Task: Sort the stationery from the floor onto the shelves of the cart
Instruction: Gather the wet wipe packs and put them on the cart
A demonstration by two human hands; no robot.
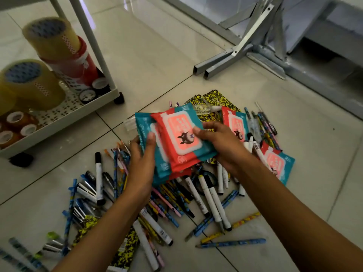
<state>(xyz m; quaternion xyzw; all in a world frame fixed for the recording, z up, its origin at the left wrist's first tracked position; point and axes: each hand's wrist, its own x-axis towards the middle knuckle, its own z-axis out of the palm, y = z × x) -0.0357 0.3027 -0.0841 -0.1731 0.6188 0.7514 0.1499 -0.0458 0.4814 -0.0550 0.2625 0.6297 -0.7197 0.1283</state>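
Together, left hand (141,163) and right hand (222,146) grip wipe packs (176,142) by opposite edges

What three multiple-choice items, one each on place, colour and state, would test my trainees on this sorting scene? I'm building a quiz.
1. Where do the tape rolls sit?
A on the cart shelf
B on the floor
C on the metal frame

2. What colours is the top wipes pack in the hands?
A yellow and black
B red and teal
C plain white

3. What are the hands doing?
A hanging idle
B pressing the floor
C holding wipes packs

Answers: 1 A, rolls stand on the perforated shelf; 2 B, red front, teal ends; 3 C, left hand and right hand grip the stack.
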